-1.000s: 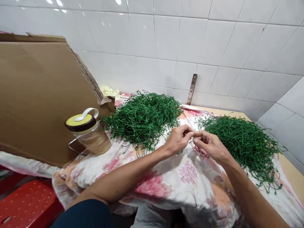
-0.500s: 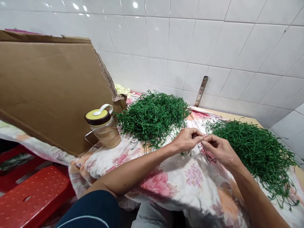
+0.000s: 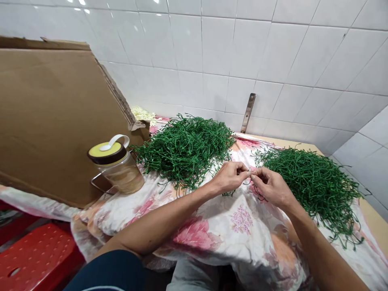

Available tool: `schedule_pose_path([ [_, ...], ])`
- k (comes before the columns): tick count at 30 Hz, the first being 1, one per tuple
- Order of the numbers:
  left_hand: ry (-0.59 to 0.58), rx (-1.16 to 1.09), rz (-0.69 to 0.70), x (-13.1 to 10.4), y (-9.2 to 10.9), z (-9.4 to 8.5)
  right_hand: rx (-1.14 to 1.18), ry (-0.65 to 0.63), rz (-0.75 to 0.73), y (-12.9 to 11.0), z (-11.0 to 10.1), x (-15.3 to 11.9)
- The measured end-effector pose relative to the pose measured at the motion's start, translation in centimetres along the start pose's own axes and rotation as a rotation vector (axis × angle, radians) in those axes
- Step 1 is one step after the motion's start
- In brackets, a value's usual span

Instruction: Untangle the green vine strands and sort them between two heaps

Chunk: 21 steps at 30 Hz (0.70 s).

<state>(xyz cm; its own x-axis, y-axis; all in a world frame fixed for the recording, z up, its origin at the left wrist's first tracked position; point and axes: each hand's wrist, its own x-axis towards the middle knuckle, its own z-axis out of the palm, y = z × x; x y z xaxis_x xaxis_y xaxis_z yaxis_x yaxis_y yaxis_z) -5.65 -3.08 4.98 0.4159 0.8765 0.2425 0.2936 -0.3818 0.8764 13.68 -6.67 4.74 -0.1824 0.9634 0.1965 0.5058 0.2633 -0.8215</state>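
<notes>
My left hand (image 3: 229, 177) and my right hand (image 3: 272, 186) meet fingertip to fingertip above the cloth, between two heaps of thin green strands. Both are closed in a pinch. Thin dark green strands (image 3: 257, 195) show at and below the right fingers, and a few green ends (image 3: 228, 194) poke out under the left hand. The fingers hide most of what they hold. One tangled heap of green strands (image 3: 188, 147) lies beyond my left hand. Another heap of green strands (image 3: 312, 186) spreads to the right of my right hand.
A floral cloth (image 3: 198, 236) covers the table. At left stand a lidded jar (image 3: 121, 176) of brownish liquid and a large cardboard box (image 3: 57, 121). Pale yellow bits (image 3: 142, 114) lie behind. A red stool (image 3: 36, 254) is at lower left; a tiled wall (image 3: 188, 48) closes the back.
The view has shifted, so everything sits a little further left in the picture. My hands stay together in their pinch, with only slight finger movement.
</notes>
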Motion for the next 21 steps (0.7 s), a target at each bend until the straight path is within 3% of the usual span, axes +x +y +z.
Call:
schedule_pose_path([
  [9,0.004,0.036,0.005,0.1,-0.2,-0.1,0.1,-0.066,-0.017,0.2,-0.3,0.1],
  [21,0.002,0.032,-0.006,0.2,0.0,0.1,-0.34,0.075,-0.227,-0.9,0.0,-0.4],
])
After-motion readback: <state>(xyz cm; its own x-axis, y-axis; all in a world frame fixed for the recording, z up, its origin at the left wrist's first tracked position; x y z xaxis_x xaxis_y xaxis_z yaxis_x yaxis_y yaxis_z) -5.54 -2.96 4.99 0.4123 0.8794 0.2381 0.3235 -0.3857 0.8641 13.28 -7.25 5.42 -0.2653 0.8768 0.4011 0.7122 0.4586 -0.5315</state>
